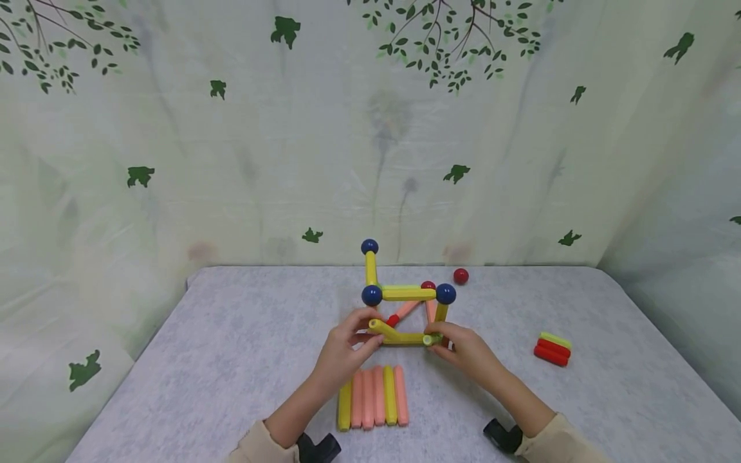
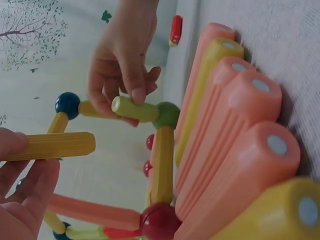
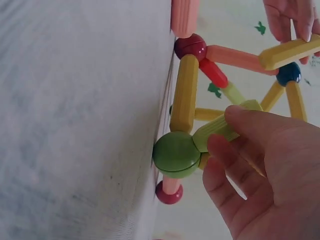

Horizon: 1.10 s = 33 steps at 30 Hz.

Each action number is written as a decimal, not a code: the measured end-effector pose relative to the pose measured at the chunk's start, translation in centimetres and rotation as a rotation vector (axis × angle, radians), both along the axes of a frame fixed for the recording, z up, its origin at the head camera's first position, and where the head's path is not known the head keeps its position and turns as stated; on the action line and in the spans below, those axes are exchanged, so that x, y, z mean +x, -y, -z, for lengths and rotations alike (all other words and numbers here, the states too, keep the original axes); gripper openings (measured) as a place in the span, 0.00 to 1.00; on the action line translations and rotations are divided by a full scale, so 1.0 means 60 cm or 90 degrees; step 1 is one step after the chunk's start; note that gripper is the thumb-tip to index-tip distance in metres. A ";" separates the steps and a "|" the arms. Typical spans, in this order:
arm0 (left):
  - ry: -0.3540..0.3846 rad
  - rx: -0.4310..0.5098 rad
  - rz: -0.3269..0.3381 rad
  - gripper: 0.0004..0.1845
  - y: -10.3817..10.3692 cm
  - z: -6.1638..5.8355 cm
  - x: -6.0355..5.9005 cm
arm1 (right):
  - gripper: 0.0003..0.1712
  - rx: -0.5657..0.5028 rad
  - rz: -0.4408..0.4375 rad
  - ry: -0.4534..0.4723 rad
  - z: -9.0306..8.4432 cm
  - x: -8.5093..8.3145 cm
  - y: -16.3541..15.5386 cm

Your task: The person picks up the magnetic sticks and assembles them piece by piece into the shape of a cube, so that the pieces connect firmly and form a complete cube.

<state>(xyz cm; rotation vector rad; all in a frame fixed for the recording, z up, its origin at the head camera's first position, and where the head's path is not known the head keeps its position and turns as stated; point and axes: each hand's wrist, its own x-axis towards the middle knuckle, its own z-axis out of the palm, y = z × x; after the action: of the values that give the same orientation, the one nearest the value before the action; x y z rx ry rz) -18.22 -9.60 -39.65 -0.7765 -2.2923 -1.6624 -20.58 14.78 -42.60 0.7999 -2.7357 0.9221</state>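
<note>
Loose rods [image 1: 373, 397] lie nearest on the worktop [image 1: 173, 360]; left hand [image 1: 346, 350] grips a yellow rod [image 1: 383, 330], right hand [image 1: 466, 350] pinches a lime rod [image 3: 225, 126].

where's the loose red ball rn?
Head view: the loose red ball sits on the table near its far edge, just right of and behind the stick-and-ball structure, touching nothing.

Grey mottled table [image 1: 231, 360], rod-and-ball frame [image 1: 405, 302] near its middle, row of loose rods [image 1: 373, 397] just in front of the frame, small rod stack [image 1: 552, 348] well off to the frame's right, lone red ball [image 1: 460, 276] just behind it — all resting on the tabletop.
</note>
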 end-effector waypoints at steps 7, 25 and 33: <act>-0.019 0.024 0.058 0.17 -0.028 0.007 -0.006 | 0.16 -0.059 -0.019 0.034 0.002 0.000 0.001; 0.015 0.057 0.074 0.18 -0.052 0.006 0.001 | 0.16 -0.174 -0.025 0.105 0.015 -0.003 0.003; 0.023 -0.097 0.047 0.17 -0.044 0.008 -0.015 | 0.18 -0.172 -0.020 0.105 0.016 -0.001 0.003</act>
<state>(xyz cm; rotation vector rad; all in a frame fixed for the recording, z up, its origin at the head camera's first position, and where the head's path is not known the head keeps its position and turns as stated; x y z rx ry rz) -19.14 -6.99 -40.14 -0.8796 -2.4668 -1.5565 -20.65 14.61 -43.55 0.7471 -2.6533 1.3839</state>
